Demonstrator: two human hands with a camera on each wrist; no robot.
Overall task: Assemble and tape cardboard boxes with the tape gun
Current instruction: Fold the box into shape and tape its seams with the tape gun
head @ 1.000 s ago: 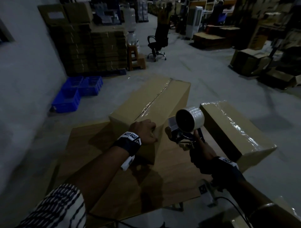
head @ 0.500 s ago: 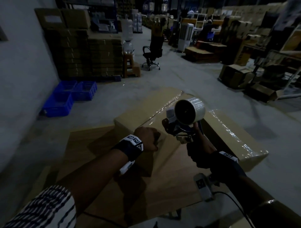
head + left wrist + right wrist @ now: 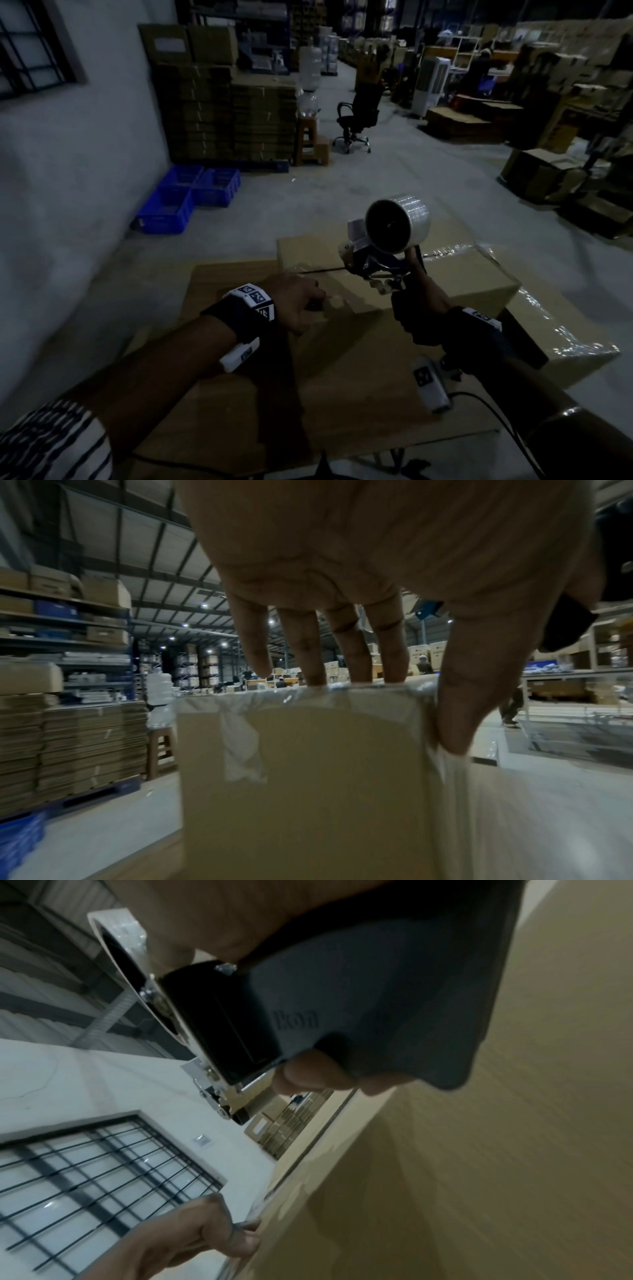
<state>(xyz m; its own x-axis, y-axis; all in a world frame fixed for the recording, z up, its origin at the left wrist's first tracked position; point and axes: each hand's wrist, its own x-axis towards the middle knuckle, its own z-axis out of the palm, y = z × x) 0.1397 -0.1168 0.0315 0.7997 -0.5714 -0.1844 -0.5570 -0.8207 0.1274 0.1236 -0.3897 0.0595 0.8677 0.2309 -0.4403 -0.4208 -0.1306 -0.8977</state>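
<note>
A long cardboard box (image 3: pixel 455 277) lies across the wooden table (image 3: pixel 359 394), with a dark open seam on top. My left hand (image 3: pixel 301 301) grips its near left end. In the left wrist view the fingers (image 3: pixel 394 653) sit on the top edge of the box (image 3: pixel 308 777) and the thumb presses its right side, over clear tape. My right hand (image 3: pixel 421 315) holds the tape gun (image 3: pixel 397 222) by its dark handle (image 3: pixel 342 1010), raised above the box, roll uppermost. The right hand's fingers (image 3: pixel 315 1077) curl round the handle.
A second box (image 3: pixel 565 329), wrapped in shiny tape, lies at the table's right edge against the first. On the floor beyond are blue crates (image 3: pixel 185 198), stacks of flat cardboard (image 3: pixel 226 116), a stool (image 3: pixel 310 137) and an office chair (image 3: pixel 356 116). A wall runs along the left.
The box has swung from pointing away from me to lying across the table toward the right box. The left hand stayed on its end. The tape gun rose and moved right.
</note>
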